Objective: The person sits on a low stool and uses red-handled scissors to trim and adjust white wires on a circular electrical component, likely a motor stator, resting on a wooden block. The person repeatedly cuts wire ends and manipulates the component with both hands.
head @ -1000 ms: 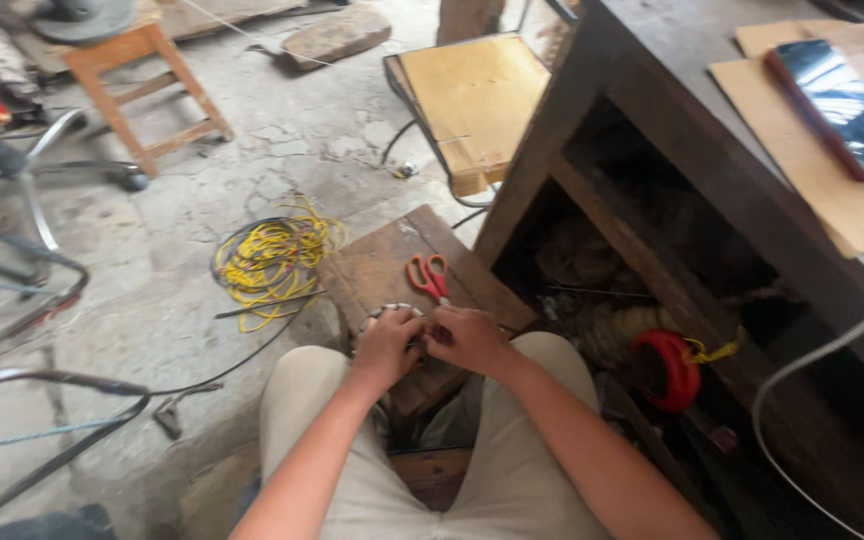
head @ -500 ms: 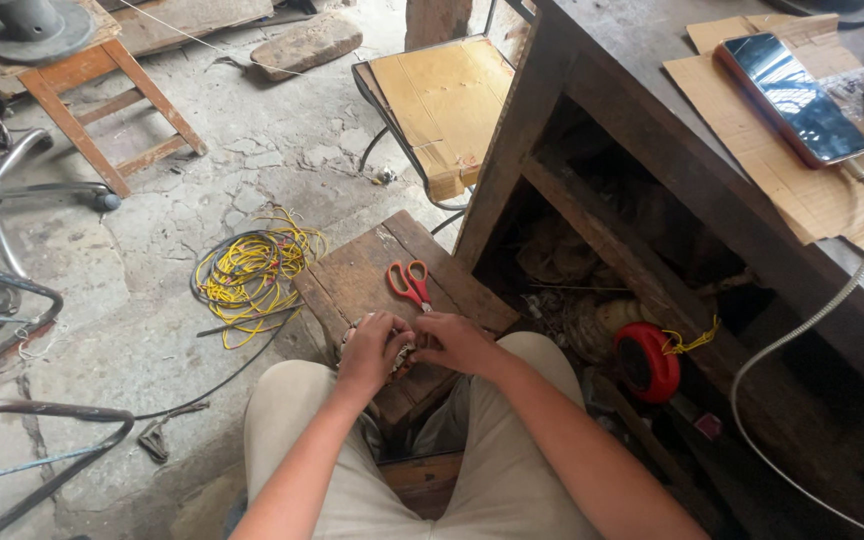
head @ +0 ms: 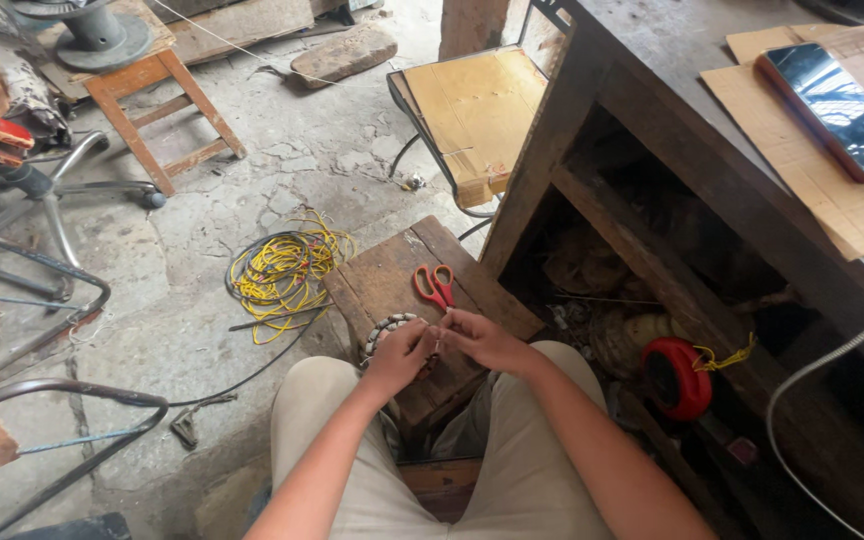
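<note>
Head view: our left hand (head: 397,352) and right hand (head: 479,338) pinch a wound coil (head: 384,328) at the wooden stool's (head: 377,285) near edge; keep turns taut, scissors (head: 434,285) close.

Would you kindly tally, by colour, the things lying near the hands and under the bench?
Red: 2, the scissors and the round reel
Yellow: 1, the wire bundle
Pale: 1, the small coil by the left hand and right hand
Total: 4

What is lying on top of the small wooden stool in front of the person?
Red-handled scissors lie on the wooden stool; both hands, left hand and right hand, cover its near edge.
</note>
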